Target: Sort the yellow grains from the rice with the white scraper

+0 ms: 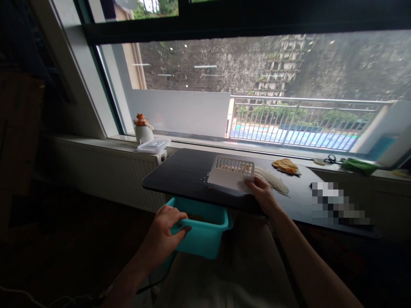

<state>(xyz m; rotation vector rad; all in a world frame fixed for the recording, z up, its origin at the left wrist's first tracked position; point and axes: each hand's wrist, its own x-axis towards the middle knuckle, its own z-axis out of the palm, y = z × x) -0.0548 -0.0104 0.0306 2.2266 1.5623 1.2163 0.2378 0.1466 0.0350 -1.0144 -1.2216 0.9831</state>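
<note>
My left hand grips the near left rim of a teal plastic bin, with the thumb outside and the fingers over the edge. The bin is just below the table's front edge, and some brownish material shows inside it. My right hand pinches the right corner of a flat white slotted plate, which lies over the dark table. Orange and white bits show through its slots. A spread of whitish grains lies to the plate's right, and a few loose grains lie at its left.
A crumpled yellow cloth lies at the table's back right. On the sill are scissors, a green cloth and a white container with an orange top. A clear plastic box sits above the radiator. Pixelated blur covers something at right.
</note>
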